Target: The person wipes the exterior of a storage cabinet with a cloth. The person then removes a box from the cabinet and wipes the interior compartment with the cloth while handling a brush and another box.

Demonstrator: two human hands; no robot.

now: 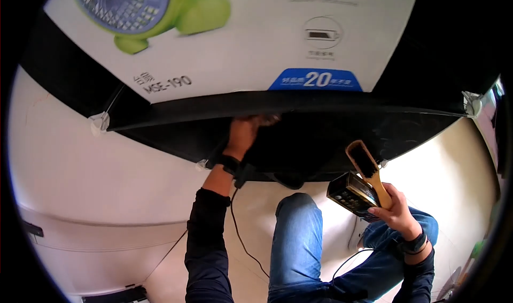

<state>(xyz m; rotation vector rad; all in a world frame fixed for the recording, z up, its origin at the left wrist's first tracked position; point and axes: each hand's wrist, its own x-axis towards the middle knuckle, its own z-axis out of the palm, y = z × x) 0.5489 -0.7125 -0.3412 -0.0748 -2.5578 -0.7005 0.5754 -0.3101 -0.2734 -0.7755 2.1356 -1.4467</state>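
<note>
My right hand [394, 213] is closed round the handle of a wooden brush [368, 166] with dark bristles. The same hand grips a small black box with gold print [351, 194], pressed against the brush handle. Both are held above my bent right knee. My left hand [251, 131] reaches into a dark shelf space [320, 132] below a large white carton. Its fingers are blurred against the dark, so I cannot make out whether they touch or hold anything.
The white carton [224, 73], printed with a green fan and "MSE-190", stands on the black shelf above my hands. White connectors [99, 123] join the shelf corners. Thin cables run from my wrists past my legs. A pale cabinet [96, 249] is at the left.
</note>
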